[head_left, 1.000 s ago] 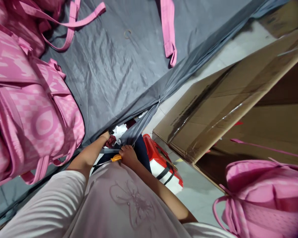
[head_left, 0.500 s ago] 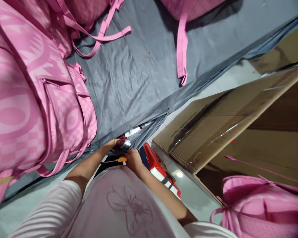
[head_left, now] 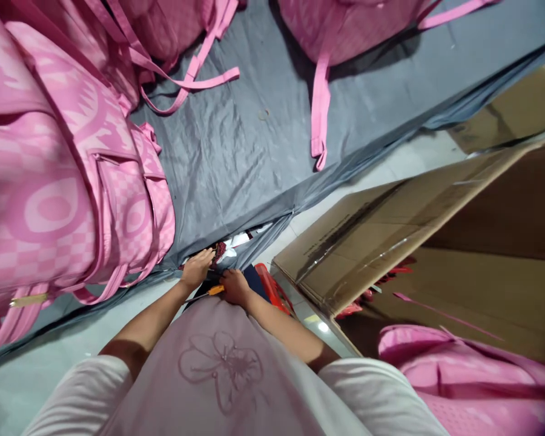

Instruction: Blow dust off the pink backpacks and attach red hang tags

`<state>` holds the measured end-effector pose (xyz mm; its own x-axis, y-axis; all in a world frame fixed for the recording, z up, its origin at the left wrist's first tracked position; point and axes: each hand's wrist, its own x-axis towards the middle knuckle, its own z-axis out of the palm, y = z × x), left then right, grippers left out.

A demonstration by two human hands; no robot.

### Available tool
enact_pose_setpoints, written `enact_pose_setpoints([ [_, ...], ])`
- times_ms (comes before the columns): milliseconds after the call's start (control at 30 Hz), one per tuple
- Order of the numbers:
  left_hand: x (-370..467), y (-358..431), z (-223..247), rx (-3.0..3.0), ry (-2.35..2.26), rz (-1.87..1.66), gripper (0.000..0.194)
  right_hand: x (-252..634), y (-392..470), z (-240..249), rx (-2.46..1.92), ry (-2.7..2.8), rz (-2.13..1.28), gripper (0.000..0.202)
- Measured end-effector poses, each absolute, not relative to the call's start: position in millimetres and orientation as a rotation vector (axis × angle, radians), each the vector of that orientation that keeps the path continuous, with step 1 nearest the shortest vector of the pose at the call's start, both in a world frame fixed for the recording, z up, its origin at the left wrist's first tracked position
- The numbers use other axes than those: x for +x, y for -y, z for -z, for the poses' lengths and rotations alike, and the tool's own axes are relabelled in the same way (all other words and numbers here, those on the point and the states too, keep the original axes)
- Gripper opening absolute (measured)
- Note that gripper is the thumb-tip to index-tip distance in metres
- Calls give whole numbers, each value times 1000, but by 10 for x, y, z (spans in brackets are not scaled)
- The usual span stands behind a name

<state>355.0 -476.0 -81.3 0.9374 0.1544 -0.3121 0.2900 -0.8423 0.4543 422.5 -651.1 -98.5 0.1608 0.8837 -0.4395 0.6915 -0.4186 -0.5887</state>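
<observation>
At the near edge of the grey cloth (head_left: 249, 151), my left hand (head_left: 198, 269) lies with its fingers stretched out, beside a dark red patterned piece (head_left: 218, 253) and white material (head_left: 236, 242) showing in a gap of the cloth. Close on its right, my right hand (head_left: 235, 286) is closed, with an orange-handled tool (head_left: 215, 290) sticking out of it. The tool's thin metal shaft points left, just in front of my shirt. My right fingertips are partly hidden at the cloth's edge.
Pink backpacks (head_left: 49, 200) crowd the left, and another pink backpack (head_left: 358, 30) sits at the far side with a strap hanging toward me. An opened cardboard box (head_left: 367, 224) stands at right, a pink bag (head_left: 436, 363) beside it. A red object (head_left: 270, 284) is on the floor.
My left hand has drawn back from the dark red piece and its fingers now lie flatter. The orange-handled tool has tilted, its shaft end lower. The view has shifted slightly.
</observation>
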Motion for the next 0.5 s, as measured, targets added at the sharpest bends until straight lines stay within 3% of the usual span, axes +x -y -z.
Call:
enact_pose_setpoints([
  [167, 3500, 4961, 416, 2279, -678, 25, 44, 4381, 6517, 1018, -2108, 1630, -1184, 37],
  [333, 3354, 5058, 28, 1517, -1084, -160, 54, 4535, 6498, 1066, -2071, 1700, -1209, 26],
  [500, 2894, 5111, -216, 1086, -1181, -338, 50, 4577, 6486, 862, -2040, 1807, -1106, 26],
])
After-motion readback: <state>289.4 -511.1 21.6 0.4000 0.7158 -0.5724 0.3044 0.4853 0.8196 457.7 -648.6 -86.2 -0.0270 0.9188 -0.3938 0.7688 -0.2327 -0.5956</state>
